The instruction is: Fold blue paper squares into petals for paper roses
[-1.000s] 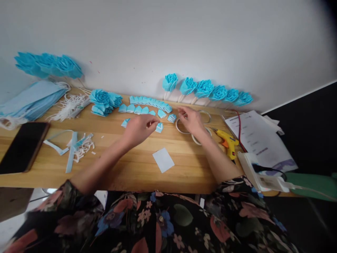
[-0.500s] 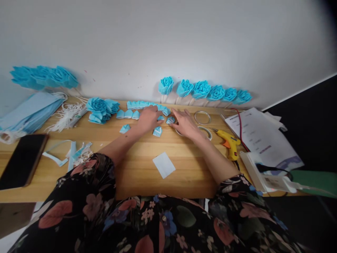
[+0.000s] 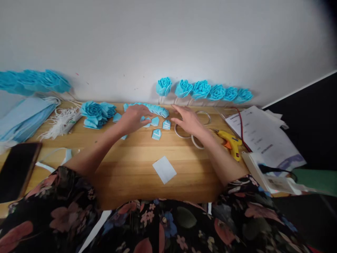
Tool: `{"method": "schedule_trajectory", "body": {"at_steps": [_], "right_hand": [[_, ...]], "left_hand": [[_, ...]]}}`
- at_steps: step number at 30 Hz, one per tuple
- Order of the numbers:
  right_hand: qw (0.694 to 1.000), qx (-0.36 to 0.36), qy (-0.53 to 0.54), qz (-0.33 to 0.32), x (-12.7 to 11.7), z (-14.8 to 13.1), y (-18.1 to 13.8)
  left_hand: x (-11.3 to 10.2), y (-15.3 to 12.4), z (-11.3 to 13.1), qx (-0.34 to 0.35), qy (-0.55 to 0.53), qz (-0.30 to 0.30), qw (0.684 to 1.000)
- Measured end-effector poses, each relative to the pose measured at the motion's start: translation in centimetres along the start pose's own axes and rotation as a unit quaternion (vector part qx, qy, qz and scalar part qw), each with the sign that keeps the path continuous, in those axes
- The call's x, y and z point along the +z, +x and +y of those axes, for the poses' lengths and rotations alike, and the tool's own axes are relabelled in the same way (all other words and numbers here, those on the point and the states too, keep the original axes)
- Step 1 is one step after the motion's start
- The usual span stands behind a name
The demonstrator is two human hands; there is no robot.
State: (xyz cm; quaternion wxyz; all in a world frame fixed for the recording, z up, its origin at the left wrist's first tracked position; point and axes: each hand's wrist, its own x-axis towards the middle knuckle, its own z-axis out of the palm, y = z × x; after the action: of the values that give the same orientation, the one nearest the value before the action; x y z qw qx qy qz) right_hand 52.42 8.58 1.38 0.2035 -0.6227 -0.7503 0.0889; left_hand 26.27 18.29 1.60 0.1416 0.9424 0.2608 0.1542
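My left hand (image 3: 134,117) lies over a row of small folded blue petals (image 3: 158,111) near the wall, fingers curled down on them; what it grips is hidden. My right hand (image 3: 187,120) rests just right of the loose petals, fingers stretched out and apart, over white tape rings (image 3: 196,142). Two loose blue petals (image 3: 157,134) lie between and just in front of the hands. A white paper square (image 3: 164,169) lies nearer me on the wooden table (image 3: 126,165).
Finished blue paper roses (image 3: 205,89) lean on the wall; more roses (image 3: 96,113) and blue sheets (image 3: 21,117) are left. A yellow glue gun (image 3: 231,143) with cord, papers (image 3: 263,137), a white device (image 3: 271,179) sit right. A dark phone (image 3: 15,170) lies left.
My left hand slid left and back along the row of petals. My right hand lifted slightly toward the wall. The view shifted a little to the right.
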Motion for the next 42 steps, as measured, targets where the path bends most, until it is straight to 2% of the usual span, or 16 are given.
{"method": "schedule_trajectory", "body": {"at_steps": [3,6,9,13,15,19,24,30,36,39,42], "right_hand": [[0.999,0.009,-0.031,-0.014,0.3,-0.4,0.9],[0.996,0.032,-0.066,-0.043,0.8,-1.3,2.0],[0.992,0.046,-0.093,-0.071,1.2,-1.8,3.1],[0.989,0.049,-0.104,-0.091,1.6,-1.6,4.1],[0.990,0.044,-0.100,-0.094,1.8,-1.4,4.5],[0.991,0.030,-0.082,-0.097,2.2,-1.3,4.9],[0.995,0.017,-0.069,-0.076,3.2,-1.4,5.1],[0.995,-0.032,-0.071,-0.055,3.6,-2.3,5.6],[0.995,-0.099,-0.034,-0.002,0.9,-2.5,2.8],[0.992,-0.128,-0.005,0.017,-0.3,-2.3,0.0],[0.990,-0.137,0.014,0.021,-1.0,-2.5,-2.9]], "left_hand": [[-1.1,0.2,-1.2,-0.017,0.018,0.012,1.000],[-1.9,-0.6,-0.8,-0.035,0.016,0.009,0.999],[-2.7,-2.4,1.7,-0.016,-0.027,0.012,0.999],[-3.5,-5.6,6.0,0.050,-0.089,-0.050,0.993],[-3.5,-7.0,7.6,0.061,-0.118,-0.072,0.989],[-3.0,-9.3,9.2,0.060,-0.160,-0.116,0.978],[-2.6,-11.2,10.1,0.034,-0.186,-0.117,0.975],[-2.7,-11.6,10.6,0.020,-0.179,-0.107,0.978],[-3.0,-12.3,10.3,0.022,-0.133,-0.079,0.988],[-3.6,-12.2,8.7,0.013,-0.069,-0.049,0.996],[-4.2,-11.0,5.8,-0.029,0.012,-0.013,0.999]]}}
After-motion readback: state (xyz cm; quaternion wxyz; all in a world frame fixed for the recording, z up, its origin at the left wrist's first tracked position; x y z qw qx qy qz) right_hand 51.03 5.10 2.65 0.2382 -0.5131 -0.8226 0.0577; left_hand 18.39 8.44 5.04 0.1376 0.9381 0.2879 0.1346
